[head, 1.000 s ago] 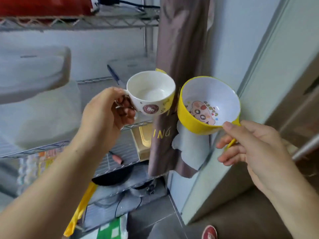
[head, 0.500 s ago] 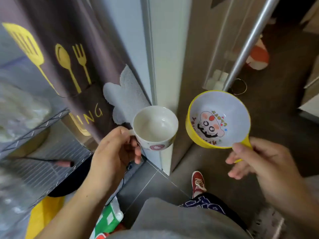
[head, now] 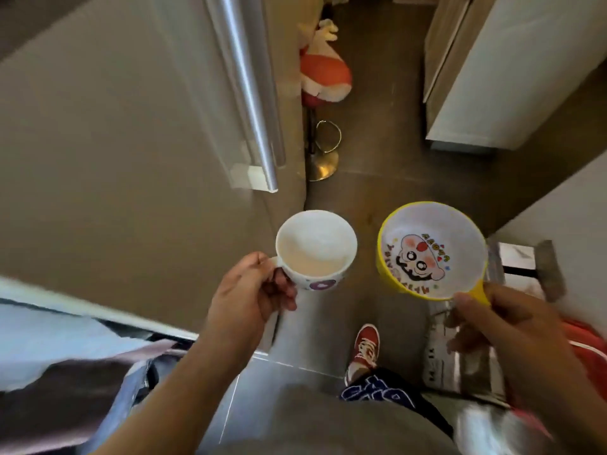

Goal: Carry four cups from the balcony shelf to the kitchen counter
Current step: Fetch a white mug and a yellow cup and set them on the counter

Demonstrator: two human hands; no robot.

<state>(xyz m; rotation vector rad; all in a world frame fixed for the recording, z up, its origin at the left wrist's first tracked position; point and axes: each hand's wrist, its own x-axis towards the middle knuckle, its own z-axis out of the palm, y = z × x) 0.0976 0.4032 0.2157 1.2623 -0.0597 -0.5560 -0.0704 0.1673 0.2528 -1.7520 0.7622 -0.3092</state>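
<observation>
My left hand (head: 249, 293) grips the handle of a white cup (head: 316, 249) with a small round picture on its side; the cup is upright and empty. My right hand (head: 502, 326) holds a yellow cup (head: 430, 251) by its yellow handle; its white inside shows a cartoon face and it tilts toward me. Both cups are held in the air side by side, a short gap apart, above the dark floor of a doorway.
A beige door (head: 131, 126) with a long metal bar handle (head: 249, 93) fills the left. A bar stool base (head: 323, 159) and a plush toy (head: 323, 73) stand ahead. White cabinets (head: 509, 67) are at right. My red shoe (head: 366, 346) is below.
The view has swung from the wire shelf and hanging apron to the door and the room beyond. Both hands keep their cups, carried along into the doorway.
</observation>
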